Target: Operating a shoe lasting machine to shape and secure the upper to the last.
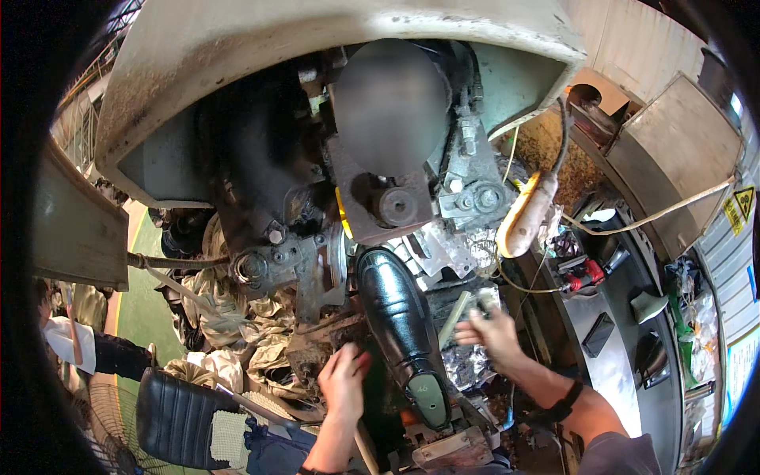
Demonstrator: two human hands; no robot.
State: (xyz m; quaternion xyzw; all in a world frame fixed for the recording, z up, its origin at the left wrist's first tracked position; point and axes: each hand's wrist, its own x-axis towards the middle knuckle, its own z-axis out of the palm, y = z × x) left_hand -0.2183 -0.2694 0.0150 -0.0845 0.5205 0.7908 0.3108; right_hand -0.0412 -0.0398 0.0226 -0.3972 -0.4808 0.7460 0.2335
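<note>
While the black shoe (pixel 392 305) sits between both hands, toe toward the machine (pixel 392 226), I see the left hand (pixel 345 378) just left of it, loosely curled, empty; the right hand (pixel 492 328), half-curled beside a pale bar (pixel 454 318), is too blurred to tell any grip.

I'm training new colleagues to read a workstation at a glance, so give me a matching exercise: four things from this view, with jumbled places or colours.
Things
1. dress shoe
2. warning sign
3. padded chair
4. wristband

Places and colours
A. black, around the right wrist
B. black-backed, at the picture's lower left
C. glossy, between the left hand and the right hand
D. yellow, at the picture's far right

Pairs: 1-C, 2-D, 3-B, 4-A
</note>
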